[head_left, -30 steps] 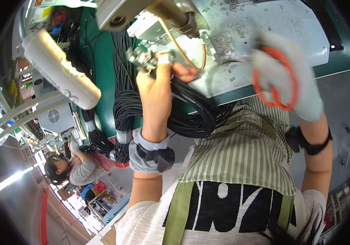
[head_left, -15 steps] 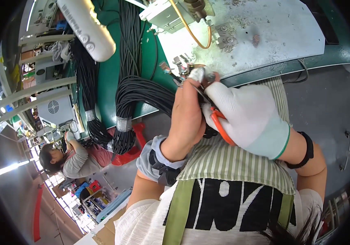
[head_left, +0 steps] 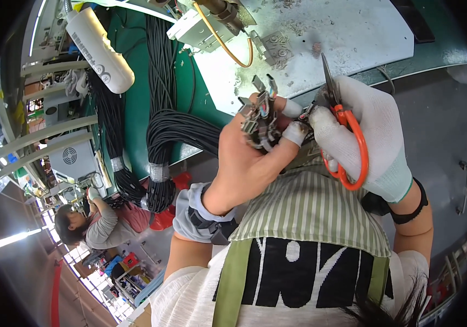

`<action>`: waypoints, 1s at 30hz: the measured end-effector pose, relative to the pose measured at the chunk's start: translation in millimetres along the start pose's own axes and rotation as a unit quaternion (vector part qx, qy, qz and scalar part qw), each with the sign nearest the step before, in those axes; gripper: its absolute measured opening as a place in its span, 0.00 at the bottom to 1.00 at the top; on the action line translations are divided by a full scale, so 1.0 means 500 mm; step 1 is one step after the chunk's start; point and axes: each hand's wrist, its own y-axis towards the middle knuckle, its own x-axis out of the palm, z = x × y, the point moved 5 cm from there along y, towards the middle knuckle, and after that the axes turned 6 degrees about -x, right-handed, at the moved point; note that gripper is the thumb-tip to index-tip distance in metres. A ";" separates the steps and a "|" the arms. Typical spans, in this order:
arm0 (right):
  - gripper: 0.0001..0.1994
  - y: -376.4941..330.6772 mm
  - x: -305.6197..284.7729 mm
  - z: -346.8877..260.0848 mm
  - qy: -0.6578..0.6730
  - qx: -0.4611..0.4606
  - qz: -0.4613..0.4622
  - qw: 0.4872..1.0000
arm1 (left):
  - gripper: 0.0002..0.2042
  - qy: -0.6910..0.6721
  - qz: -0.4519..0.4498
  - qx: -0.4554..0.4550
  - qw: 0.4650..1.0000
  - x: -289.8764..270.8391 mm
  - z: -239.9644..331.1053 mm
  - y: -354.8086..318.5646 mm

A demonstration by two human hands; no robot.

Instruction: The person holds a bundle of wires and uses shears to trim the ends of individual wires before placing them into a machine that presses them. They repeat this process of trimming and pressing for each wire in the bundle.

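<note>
My left hand (head_left: 244,169), bare with white finger covers on the thumb and a fingertip, is closed around a cluster of cable ends. Their metal plug connectors (head_left: 259,111) fan out above the fingers, with small coloured wires showing. To its right, my right hand (head_left: 372,131) wears a white knitted glove with a pale green cuff. It grips orange-handled scissors (head_left: 362,150) whose dark blades point up and away from me. The gloved thumb and fingertips meet the left fingertips at one cable end (head_left: 305,115); the exact contact is too small to make out.
Thick bundles of black cable (head_left: 182,128) lie on the green table (head_left: 135,109). A machine with a yellow hose (head_left: 225,41) stands over a debris-strewn white plate (head_left: 342,32). A white cylindrical lamp (head_left: 100,52) hangs at upper left. Another person (head_left: 100,220) sits farther left.
My right hand has moved right with the scissors, whose blades have swung from among the cable ends to point upward. The connectors in my left hand are now spread out in plain view.
</note>
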 end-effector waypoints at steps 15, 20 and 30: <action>0.08 -0.023 0.015 -0.026 -0.323 -0.269 0.020 0.907 | 0.03 -0.156 -0.047 -0.169 0.972 -0.006 -0.013 0.013; 0.05 -0.016 0.009 -0.016 -0.086 -0.066 -0.068 0.992 | 0.11 0.166 0.049 0.313 0.934 0.002 0.034 0.008; 0.06 -0.019 0.028 -0.007 0.062 0.012 -0.081 0.995 | 0.13 0.105 0.002 0.176 0.979 -0.027 0.009 0.003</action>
